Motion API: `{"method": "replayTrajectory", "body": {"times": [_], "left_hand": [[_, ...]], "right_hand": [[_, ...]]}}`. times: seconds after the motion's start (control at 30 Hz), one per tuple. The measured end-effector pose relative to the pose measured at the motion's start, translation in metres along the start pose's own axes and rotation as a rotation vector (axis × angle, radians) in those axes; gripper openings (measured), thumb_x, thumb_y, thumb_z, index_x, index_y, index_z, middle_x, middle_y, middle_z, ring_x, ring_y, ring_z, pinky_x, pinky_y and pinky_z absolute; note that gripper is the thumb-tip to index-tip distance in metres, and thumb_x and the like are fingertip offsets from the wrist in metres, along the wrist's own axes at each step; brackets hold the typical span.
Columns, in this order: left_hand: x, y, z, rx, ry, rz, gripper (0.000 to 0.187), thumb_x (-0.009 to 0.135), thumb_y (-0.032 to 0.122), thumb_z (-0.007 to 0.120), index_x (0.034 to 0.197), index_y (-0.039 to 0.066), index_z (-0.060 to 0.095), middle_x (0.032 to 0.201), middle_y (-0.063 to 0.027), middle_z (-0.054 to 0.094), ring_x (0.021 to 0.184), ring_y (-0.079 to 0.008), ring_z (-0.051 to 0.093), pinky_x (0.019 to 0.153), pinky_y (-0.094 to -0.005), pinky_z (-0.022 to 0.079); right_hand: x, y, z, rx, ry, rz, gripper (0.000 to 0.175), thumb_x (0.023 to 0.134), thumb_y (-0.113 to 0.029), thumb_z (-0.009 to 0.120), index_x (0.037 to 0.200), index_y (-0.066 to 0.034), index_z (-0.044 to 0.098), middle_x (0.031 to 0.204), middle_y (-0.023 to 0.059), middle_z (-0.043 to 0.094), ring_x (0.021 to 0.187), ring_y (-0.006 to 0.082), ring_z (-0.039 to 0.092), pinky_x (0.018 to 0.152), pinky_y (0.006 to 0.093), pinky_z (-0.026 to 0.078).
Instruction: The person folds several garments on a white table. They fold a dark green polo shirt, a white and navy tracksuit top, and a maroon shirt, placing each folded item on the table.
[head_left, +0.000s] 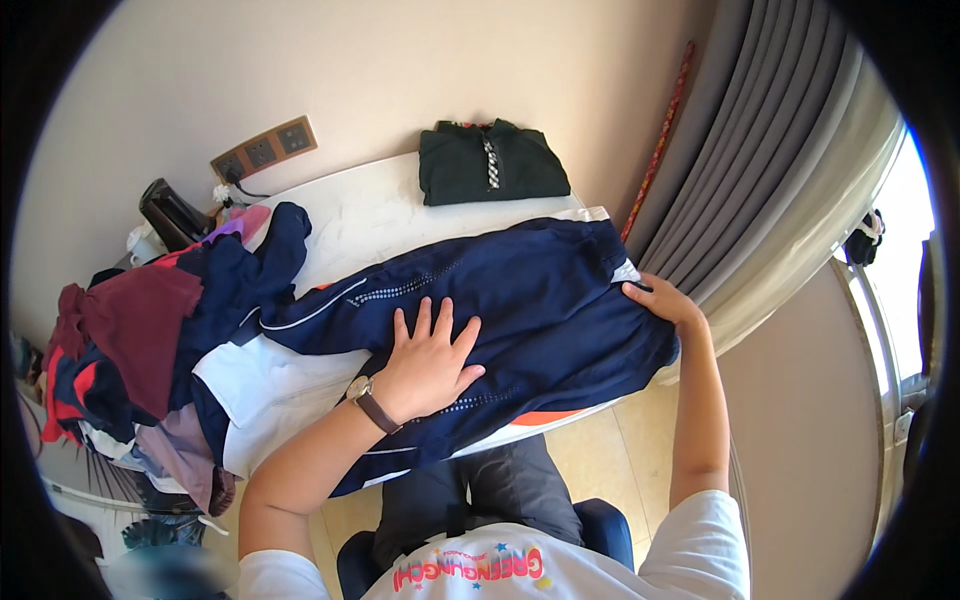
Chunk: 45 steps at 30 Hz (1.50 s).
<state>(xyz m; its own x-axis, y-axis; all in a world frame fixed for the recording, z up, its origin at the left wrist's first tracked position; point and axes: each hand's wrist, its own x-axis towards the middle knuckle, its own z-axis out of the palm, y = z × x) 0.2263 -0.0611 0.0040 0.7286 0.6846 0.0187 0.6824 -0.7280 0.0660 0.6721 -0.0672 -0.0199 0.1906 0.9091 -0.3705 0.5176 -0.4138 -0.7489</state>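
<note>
A pair of navy sports trousers with white piping and dotted trim lies across the white table. My left hand rests flat on its middle, fingers spread, a wristwatch on the wrist. At the right end, my right hand grips the waist edge, thumb on top and the other fingers mostly hidden. Orange fabric peeks out from under the front edge. To the left, white fabric lies beside the trousers and against a heap of clothes.
The clothes heap covers the table's left end, near a dark kettle. Against the wall sits a folded dark green top on the white table. A wall socket panel is behind; grey curtains hang at right.
</note>
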Motion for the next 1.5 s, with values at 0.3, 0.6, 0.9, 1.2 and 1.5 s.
{"method": "replayTrajectory", "body": {"times": [0.3, 0.6, 0.9, 1.2, 1.5], "left_hand": [[0.073, 0.072, 0.029, -0.054, 0.303, 0.12, 0.094, 0.095, 0.066, 0.06, 0.158, -0.001, 0.039, 0.163, -0.0293, 0.036, 0.151, -0.0457, 0.035, 0.116, -0.0745, 0.024], [0.084, 0.072, 0.04, -0.303, 0.172, 0.183, 0.086, 0.097, 0.053, 0.064, 0.161, 0.004, 0.035, 0.164, -0.0256, 0.037, 0.154, -0.0434, 0.031, 0.12, -0.0702, 0.021], [0.081, 0.013, 0.009, -2.32, -0.029, -0.208, 0.083, 0.094, 0.073, 0.061, 0.15, 0.015, 0.047, 0.146, -0.0084, 0.053, 0.125, -0.0282, 0.055, 0.108, -0.0468, 0.04], [-0.011, -0.057, 0.0, -2.313, 0.132, -0.378, 0.057, 0.102, 0.047, 0.066, 0.143, 0.008, 0.058, 0.138, -0.0116, 0.064, 0.125, -0.0274, 0.061, 0.11, -0.0423, 0.048], [0.001, -0.052, 0.005, -2.326, 0.092, -0.381, 0.057, 0.102, 0.045, 0.067, 0.145, 0.008, 0.057, 0.138, -0.0109, 0.066, 0.123, -0.0258, 0.064, 0.109, -0.0423, 0.05]], "right_hand": [[0.001, -0.027, -0.009, 0.215, -0.019, 0.034, 0.06, 0.086, -0.031, 0.084, 0.132, 0.0036, 0.066, 0.117, 0.0141, 0.075, 0.103, 0.0242, 0.073, 0.096, 0.0346, 0.06], [-0.052, -0.098, -0.003, 0.529, -0.257, -0.136, 0.048, 0.093, -0.011, 0.071, 0.137, 0.004, 0.059, 0.123, 0.013, 0.072, 0.107, 0.0222, 0.071, 0.098, 0.0342, 0.058], [-0.084, -0.193, 0.092, -0.263, -0.072, -0.536, 0.075, 0.089, -0.029, 0.073, 0.15, 0.0058, 0.047, 0.123, 0.0293, 0.069, 0.117, 0.0358, 0.067, 0.102, 0.038, 0.05], [-0.096, -0.207, 0.185, -0.089, -0.229, -0.799, 0.051, 0.1, -0.028, 0.071, 0.143, -0.001, 0.06, 0.111, 0.021, 0.076, 0.093, 0.0243, 0.075, 0.095, 0.0366, 0.054], [-0.131, -0.14, 0.181, -0.474, 0.181, -0.996, 0.067, 0.083, -0.039, 0.086, 0.142, -0.0134, 0.065, 0.156, 0.0212, 0.05, 0.151, 0.0435, 0.037, 0.121, 0.0589, 0.028]]}}
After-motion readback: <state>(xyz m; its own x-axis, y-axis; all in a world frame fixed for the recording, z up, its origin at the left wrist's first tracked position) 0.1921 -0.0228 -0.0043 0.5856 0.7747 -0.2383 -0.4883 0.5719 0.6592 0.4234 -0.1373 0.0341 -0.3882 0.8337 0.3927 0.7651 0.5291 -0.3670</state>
